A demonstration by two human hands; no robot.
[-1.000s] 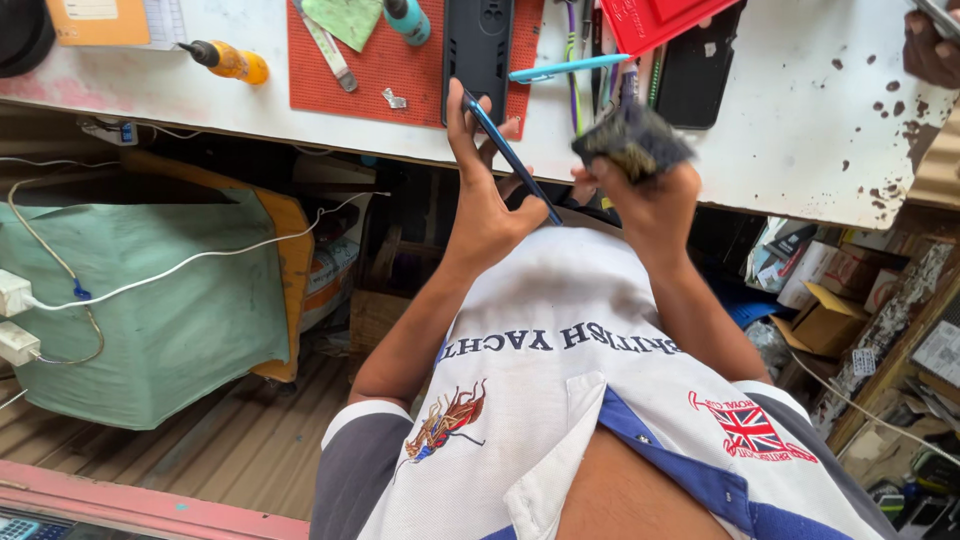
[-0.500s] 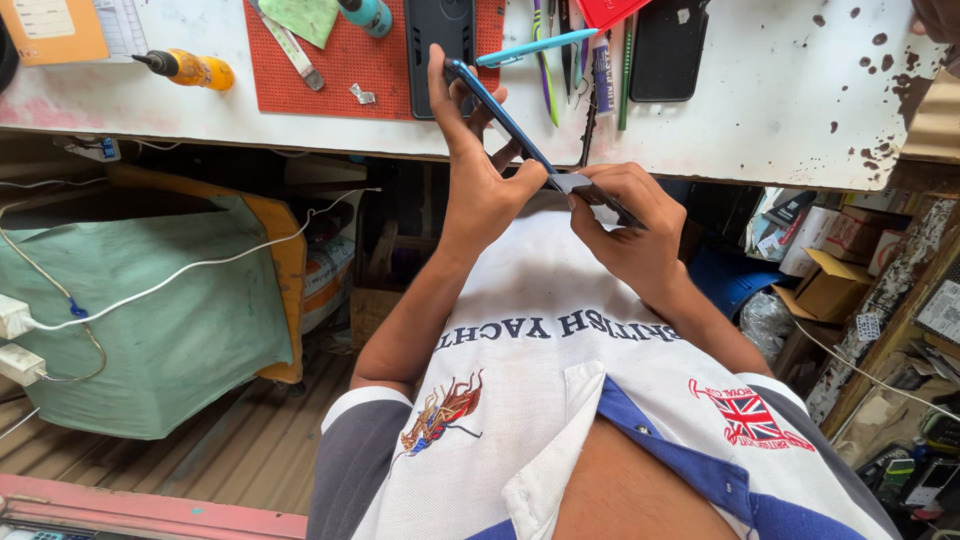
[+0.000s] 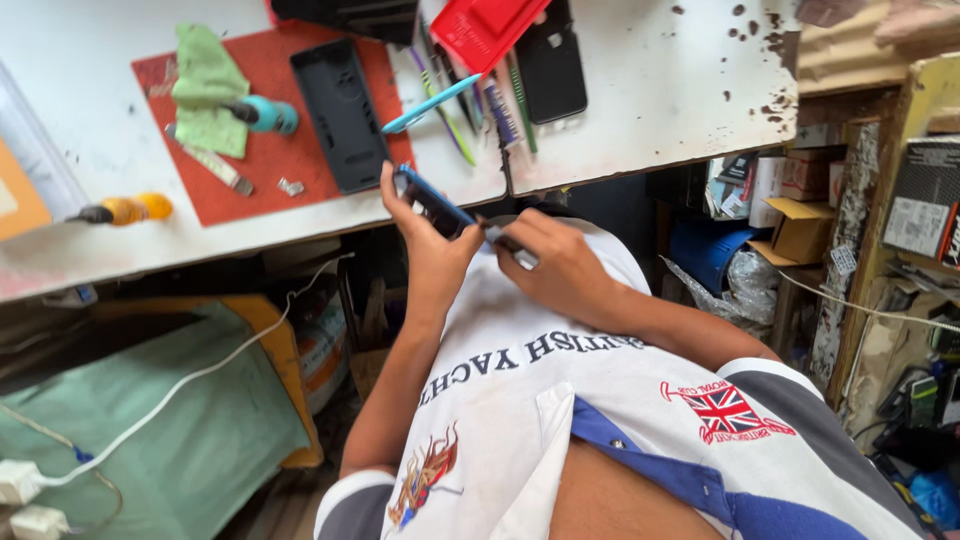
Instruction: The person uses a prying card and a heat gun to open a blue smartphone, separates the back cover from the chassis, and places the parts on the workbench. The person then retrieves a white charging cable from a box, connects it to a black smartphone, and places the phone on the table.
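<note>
While the left hand (image 3: 432, 250) clamped thumb and fingers around a slim blue-edged phone (image 3: 432, 203), held edge-up over the lap just short of the bench, the right hand (image 3: 560, 270) pinched a thin dark tool (image 3: 497, 236) whose tip met the phone's lower end. With the tip set at that seam, a slip looked likely to skid the tool along the edge or jab it toward the left palm; and since the phone hung in the air with nothing beneath it but the white shirt (image 3: 560, 400), a loosened grip would probably have dropped it past the knees. The edge of the white bench (image 3: 650, 120) lay just beyond the knuckles, so there was little room forward. A black back cover (image 3: 340, 115) on the red mat (image 3: 260, 160), a pen cluster (image 3: 470, 100) and a second dark phone (image 3: 552, 70) crowded that side. More open room lay to the left, under the bench.
</note>
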